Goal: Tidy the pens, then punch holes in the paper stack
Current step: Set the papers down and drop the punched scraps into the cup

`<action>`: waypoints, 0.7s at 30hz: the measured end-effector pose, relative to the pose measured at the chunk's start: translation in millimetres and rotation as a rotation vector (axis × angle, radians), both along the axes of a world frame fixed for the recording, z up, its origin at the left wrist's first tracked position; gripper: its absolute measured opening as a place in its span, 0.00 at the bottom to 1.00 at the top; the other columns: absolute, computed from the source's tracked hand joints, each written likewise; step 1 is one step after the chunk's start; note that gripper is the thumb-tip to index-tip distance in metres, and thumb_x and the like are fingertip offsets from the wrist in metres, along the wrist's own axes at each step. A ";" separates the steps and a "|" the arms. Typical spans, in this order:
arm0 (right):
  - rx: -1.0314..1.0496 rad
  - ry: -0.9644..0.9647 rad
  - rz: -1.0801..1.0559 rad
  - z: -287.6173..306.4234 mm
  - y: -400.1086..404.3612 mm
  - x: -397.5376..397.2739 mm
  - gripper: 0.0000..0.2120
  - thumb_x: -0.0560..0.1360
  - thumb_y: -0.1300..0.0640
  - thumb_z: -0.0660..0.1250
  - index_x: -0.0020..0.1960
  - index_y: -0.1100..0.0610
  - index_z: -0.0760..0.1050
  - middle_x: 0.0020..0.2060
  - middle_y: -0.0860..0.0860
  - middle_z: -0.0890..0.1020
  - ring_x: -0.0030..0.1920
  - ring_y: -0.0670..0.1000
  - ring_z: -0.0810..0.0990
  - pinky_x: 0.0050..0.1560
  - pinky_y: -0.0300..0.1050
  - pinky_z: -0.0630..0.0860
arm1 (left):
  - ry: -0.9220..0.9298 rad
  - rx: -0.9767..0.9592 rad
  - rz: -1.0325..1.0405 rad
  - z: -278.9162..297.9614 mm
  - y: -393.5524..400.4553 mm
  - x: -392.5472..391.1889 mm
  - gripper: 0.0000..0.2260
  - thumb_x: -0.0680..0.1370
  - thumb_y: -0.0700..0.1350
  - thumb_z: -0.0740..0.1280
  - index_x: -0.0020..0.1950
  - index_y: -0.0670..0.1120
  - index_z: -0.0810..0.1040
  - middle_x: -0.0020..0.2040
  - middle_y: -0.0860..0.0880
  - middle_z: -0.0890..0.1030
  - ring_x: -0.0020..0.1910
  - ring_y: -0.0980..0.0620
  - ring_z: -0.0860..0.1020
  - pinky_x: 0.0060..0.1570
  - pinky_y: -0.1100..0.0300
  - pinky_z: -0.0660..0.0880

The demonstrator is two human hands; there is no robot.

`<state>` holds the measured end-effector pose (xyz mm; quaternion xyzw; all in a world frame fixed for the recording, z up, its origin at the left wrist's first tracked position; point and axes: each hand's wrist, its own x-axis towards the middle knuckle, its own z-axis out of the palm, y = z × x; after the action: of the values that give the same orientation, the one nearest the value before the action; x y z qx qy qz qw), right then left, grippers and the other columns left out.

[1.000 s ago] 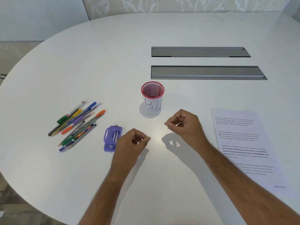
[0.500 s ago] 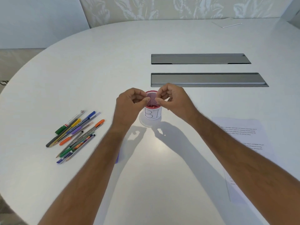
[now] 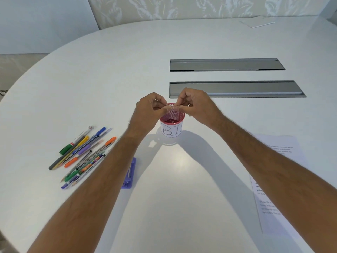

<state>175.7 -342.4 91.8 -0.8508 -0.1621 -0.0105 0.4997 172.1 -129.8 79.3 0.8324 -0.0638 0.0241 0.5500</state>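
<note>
Two bare hands are held together over one red mesh cup (image 3: 172, 118) near the middle of a white table (image 3: 109, 70). The left hand (image 3: 147, 111) and right hand (image 3: 197, 106) are pinched narrow, fingertips meeting at the cup's rim; whether anything is held cannot be told. About a dozen pens (image 3: 82, 154) lie piled toward the left edge. One purple hole punch (image 3: 129, 175) lies beside them, partly hidden. The paper stack (image 3: 269, 207) lies near the right edge.

The table (image 3: 91, 88) looks smooth, white, faintly glossy; the cup (image 3: 173, 115) is red mesh with a paper label; the panels (image 3: 237, 89) look brushed metal; the hole punch (image 3: 130, 172) is purple plastic.
</note>
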 end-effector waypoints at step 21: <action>-0.005 -0.032 -0.020 -8.8 -1.7 2.4 0.03 0.77 0.64 0.76 0.49 0.60 0.83 0.38 0.47 0.85 0.35 0.39 0.79 0.37 0.31 0.73 | 0.030 0.011 -0.051 5.1 3.7 8.3 0.10 0.74 0.42 0.80 0.48 0.52 0.81 0.42 0.49 0.89 0.43 0.51 0.88 0.44 0.59 0.79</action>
<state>178.1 -344.0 83.1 -0.8533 -0.1619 -0.0287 0.4948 180.5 -126.0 84.5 0.8336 -0.0770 -0.0028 0.5469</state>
